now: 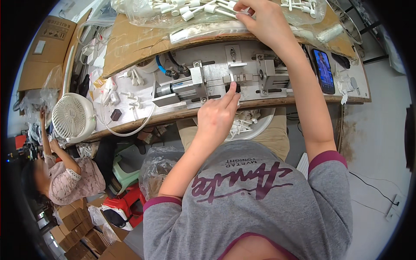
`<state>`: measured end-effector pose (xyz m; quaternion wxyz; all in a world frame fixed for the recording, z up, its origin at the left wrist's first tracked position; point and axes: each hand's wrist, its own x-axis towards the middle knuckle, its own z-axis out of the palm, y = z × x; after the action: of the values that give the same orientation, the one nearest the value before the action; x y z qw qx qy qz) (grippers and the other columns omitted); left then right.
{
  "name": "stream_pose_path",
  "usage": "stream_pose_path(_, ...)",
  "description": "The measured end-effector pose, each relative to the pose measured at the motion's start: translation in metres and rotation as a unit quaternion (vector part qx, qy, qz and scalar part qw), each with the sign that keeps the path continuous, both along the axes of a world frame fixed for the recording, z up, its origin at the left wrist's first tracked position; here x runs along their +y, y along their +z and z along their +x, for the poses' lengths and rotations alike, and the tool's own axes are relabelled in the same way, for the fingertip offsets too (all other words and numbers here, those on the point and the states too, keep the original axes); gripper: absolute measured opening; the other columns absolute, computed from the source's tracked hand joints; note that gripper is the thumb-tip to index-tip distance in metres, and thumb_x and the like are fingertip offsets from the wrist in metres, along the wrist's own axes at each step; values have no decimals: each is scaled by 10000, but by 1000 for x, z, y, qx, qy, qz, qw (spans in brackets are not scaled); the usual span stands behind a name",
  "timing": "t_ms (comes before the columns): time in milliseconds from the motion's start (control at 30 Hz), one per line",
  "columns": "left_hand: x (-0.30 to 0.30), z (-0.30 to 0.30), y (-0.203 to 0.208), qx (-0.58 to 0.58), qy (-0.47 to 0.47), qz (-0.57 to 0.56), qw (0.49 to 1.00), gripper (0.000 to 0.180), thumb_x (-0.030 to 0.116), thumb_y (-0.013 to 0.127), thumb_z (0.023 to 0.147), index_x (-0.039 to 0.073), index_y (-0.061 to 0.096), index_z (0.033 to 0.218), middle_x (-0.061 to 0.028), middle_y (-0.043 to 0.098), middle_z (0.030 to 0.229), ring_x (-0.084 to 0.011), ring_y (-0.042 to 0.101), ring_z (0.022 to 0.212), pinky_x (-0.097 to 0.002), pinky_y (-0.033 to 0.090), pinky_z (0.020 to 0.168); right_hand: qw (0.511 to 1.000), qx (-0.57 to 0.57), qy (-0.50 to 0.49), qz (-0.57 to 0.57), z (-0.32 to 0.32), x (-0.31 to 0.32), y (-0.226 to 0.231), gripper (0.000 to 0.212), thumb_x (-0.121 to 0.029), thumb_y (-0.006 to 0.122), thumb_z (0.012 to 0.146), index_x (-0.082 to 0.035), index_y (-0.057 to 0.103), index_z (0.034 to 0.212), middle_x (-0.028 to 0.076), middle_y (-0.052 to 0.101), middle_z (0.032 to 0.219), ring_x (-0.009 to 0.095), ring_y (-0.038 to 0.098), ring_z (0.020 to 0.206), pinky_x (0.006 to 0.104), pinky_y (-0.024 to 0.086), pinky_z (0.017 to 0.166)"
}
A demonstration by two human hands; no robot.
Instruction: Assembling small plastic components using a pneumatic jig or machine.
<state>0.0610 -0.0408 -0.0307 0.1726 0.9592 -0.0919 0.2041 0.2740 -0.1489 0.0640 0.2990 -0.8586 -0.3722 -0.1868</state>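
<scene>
My left hand point(219, 113) is over the front of a metal jig point(242, 78) on the bench, index and middle fingers stretched out together. Their tips touch the jig's middle beside a small upright white piece point(232, 77). At the far side, my right hand point(265, 21) reaches into a pile of white plastic parts point(187, 14), thin stems with cup-like ends, lying on clear plastic film. Its thumb and forefinger close around one white stemmed part point(226, 13), partly hidden by the fingers.
Metal cylinder clamps point(180, 88) flank the jig, with a blue air hose point(160, 65). A phone point(323, 71) stands at the right, a white fan point(73, 118) at the left. Below the bench edge, a tub point(265, 117) holds white parts. Another person point(69, 177) works at far left.
</scene>
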Motion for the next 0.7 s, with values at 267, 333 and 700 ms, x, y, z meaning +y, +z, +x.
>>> stream_pose_path(267, 4, 12, 0, 6, -5, 7, 1000, 275, 174, 787, 756, 104, 736, 1017, -59, 694, 1229, -223, 625, 550, -294, 499, 551, 994, 48, 98, 31, -25, -33, -6, 230, -124, 722, 850, -48, 689, 1065, 94, 689, 927, 217, 675, 787, 329, 544, 677)
stream_pose_path(333, 6, 12, 3, 14, -6, 5, 1000, 287, 188, 790, 762, 108, 735, 1032, -65, 704, 1203, -223, 629, 551, -298, 506, 550, 989, 82, 103, 62, -53, -41, 0, 201, -137, 711, 847, -35, 668, 1015, 105, 688, 912, 282, 679, 749, 369, 555, 662)
stream_pose_path(700, 58, 101, 101, -198, 21, 16, 980, 266, 114, 736, 799, 71, 732, 1062, -111, 716, 1017, -241, 659, 897, -353, 518, 793, 990, -39, 110, -79, -153, -65, -76, 335, 17, 676, 718, 45, 603, 1044, 220, 596, 1330, 256, 676, 919, 338, 542, 789)
